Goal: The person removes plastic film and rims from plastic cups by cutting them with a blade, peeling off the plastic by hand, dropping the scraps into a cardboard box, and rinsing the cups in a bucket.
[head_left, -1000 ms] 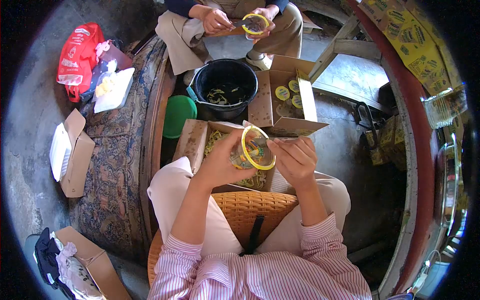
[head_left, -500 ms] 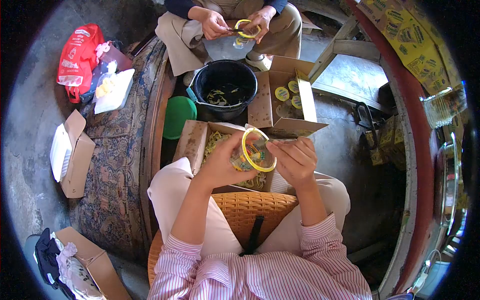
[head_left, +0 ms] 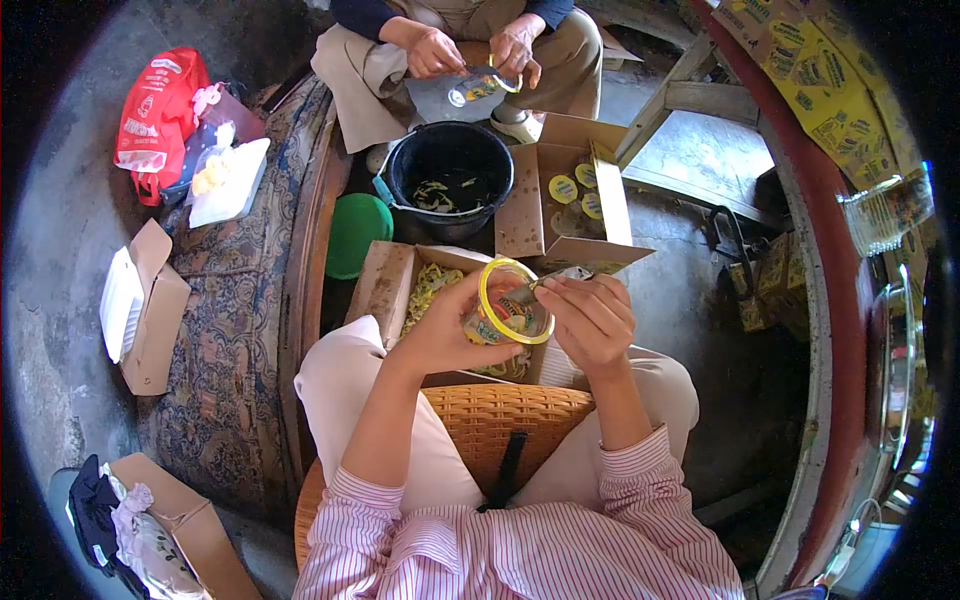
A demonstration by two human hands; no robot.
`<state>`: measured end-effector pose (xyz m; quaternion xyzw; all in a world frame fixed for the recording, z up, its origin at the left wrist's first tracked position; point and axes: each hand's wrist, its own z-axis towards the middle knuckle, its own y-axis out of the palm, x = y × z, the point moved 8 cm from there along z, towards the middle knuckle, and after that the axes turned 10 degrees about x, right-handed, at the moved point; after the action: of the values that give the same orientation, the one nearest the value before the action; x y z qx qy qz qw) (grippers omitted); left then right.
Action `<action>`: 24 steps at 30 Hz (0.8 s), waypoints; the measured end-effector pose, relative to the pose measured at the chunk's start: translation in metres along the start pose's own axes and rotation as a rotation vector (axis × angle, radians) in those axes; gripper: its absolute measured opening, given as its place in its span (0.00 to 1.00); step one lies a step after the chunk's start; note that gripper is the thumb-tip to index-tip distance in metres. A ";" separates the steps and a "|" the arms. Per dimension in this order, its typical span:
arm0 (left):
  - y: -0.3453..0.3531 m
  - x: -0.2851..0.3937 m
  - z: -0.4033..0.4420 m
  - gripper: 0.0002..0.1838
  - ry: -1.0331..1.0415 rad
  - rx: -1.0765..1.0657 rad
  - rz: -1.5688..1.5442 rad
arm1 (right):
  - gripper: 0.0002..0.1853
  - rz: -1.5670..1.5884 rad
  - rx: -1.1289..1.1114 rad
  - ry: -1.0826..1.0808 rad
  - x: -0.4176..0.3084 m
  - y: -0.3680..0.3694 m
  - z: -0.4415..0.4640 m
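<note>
My left hand (head_left: 437, 328) is wrapped round a clear printed plastic cup (head_left: 490, 322) with a yellow rim, tilted with its mouth toward my right hand. My right hand (head_left: 590, 318) pinches a small metallic blade (head_left: 522, 293), whose tip reaches inside the cup. Under my hands stands an open cardboard box (head_left: 383, 283) with yellow-green strips (head_left: 435, 278) in it. Opposite me a co-worker's hands (head_left: 433, 52) hold another yellow-rimmed cup (head_left: 478, 88), tipped on its side.
A black bucket (head_left: 450, 217) holds dark liquid and pale scraps. Beside it are a green lid (head_left: 357, 235) and a cardboard box (head_left: 590, 245) with yellow-topped cups (head_left: 563, 189). At the left lie a red bag (head_left: 158, 115) and a box with white trays (head_left: 121, 305).
The metallic blade in my right hand has turned and shows more above my fingers. The cup in my left hand tilts slightly differently. The co-worker's cup has tipped from facing up to sideways.
</note>
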<state>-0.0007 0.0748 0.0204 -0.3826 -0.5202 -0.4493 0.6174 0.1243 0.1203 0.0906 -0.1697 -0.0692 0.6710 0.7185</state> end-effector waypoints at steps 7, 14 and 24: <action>-0.001 0.000 -0.001 0.38 0.036 -0.005 -0.037 | 0.10 0.010 0.137 0.138 0.024 -0.014 0.002; -0.002 0.002 0.000 0.39 0.029 -0.027 0.038 | 0.10 -0.001 0.082 0.135 0.023 -0.017 0.011; -0.002 -0.010 -0.004 0.41 0.001 -0.047 -0.028 | 0.10 -0.079 0.000 0.002 0.008 -0.011 0.011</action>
<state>-0.0023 0.0722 0.0101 -0.3896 -0.5143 -0.4702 0.6022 0.1316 0.1297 0.1038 -0.1672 -0.0751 0.6421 0.7444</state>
